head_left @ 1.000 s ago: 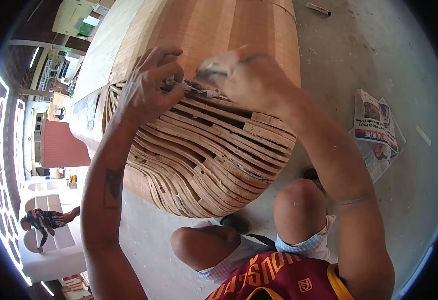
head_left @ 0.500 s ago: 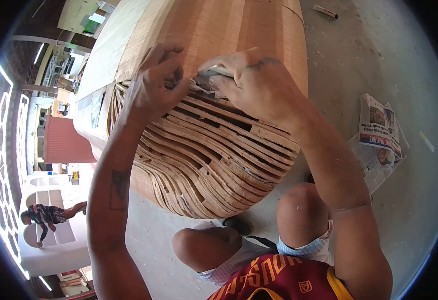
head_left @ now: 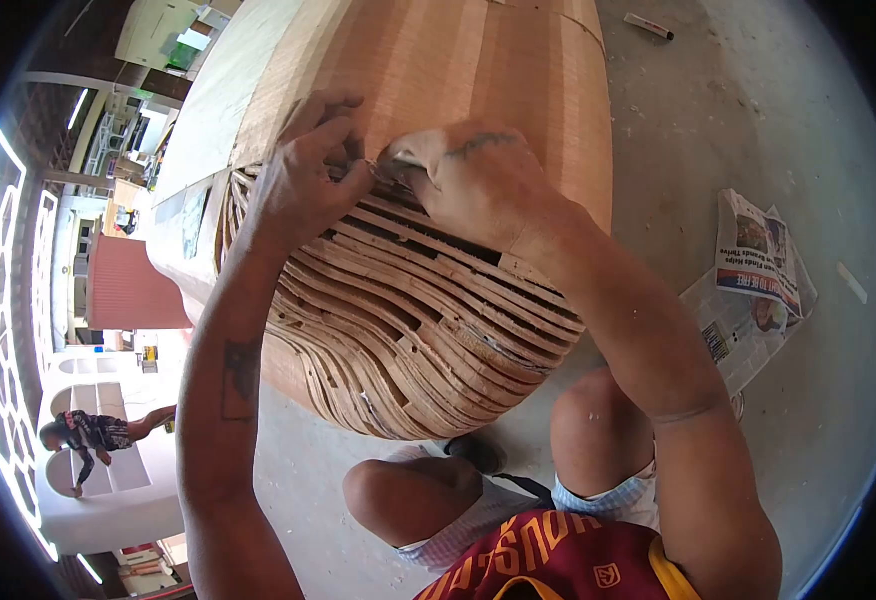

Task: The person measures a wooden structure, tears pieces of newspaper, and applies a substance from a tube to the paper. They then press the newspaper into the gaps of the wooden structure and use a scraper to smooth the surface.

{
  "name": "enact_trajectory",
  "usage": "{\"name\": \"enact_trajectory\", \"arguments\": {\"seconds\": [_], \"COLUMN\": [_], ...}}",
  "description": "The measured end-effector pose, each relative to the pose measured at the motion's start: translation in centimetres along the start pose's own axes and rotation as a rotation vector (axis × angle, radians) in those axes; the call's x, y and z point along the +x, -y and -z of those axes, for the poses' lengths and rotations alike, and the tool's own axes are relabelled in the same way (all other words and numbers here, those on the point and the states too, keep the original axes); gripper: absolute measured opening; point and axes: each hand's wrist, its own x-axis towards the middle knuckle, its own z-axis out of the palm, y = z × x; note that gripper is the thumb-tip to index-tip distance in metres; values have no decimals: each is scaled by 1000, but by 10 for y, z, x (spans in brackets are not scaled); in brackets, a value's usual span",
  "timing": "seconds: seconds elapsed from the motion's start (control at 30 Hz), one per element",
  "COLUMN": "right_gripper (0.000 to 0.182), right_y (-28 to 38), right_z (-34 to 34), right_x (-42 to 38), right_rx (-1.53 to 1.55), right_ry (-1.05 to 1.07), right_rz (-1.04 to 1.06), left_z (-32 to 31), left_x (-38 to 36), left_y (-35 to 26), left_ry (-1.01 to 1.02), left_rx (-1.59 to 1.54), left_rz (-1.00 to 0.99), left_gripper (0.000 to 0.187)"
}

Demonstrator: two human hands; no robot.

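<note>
A large curved wooden form (head_left: 428,60) has a smooth veneered top and, nearer me, a rounded end of many layered plywood edges (head_left: 388,310) with dark gaps between them. My left hand (head_left: 313,175) rests at the upper edge of the layers, its fingers bent and its thumb close to my right fingertips. Beside it, my right hand (head_left: 478,180) is closed in a pinch over the same seam. A small pale scrap (head_left: 375,168) shows between the two hands; what my right fingers hold is mostly hidden.
Newspaper sheets (head_left: 758,260) lie on the floor at the right, and a small tube (head_left: 649,26) at the top right. A ribbed pink piece (head_left: 133,282) stands at the left. Another person (head_left: 98,432) is by a white arched shelf unit (head_left: 138,510).
My right hand has moved left and slightly down, closer to my left hand. The pale crumpled material between them is now mostly covered. My left hand has barely moved.
</note>
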Motion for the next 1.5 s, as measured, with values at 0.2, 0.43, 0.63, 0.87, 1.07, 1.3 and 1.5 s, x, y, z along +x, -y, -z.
{"name": "enact_trajectory", "arguments": {"seconds": [0.2, 0.43, 0.63, 0.87, 1.07, 1.3, 1.5], "right_gripper": [23, 25, 24, 20, 20, 22, 21], "right_y": [10, 1, 11, 8, 12, 13, 5], "right_z": [32, -3, 21, -1, 10, 14, -5], "right_x": [-10, -4, -9, -3, -6, -5, -1], "right_rx": [42, 14, 90, -19, -28, 79, -62], "right_ry": [-99, 0, -154, -124, -180, -144, -58], "right_rz": [-34, -33, -7, 40, 2, -34, -8], "left_z": [0, 4, -4, -10, -13, -6, -2], "left_x": [-3, 0, 3, 4, 5, 4, 4], "left_y": [1, -2, 21, 35, 37, 21, 21], "left_ry": [16, 8, -249, -325, -321, -239, -229], "left_rx": [-35, -33, 55, -24, -58, -76, -92], "left_rz": [23, 94, 33, 24, 31, 118, 98], "left_gripper": [19, 16, 24, 26, 26, 27, 27]}}
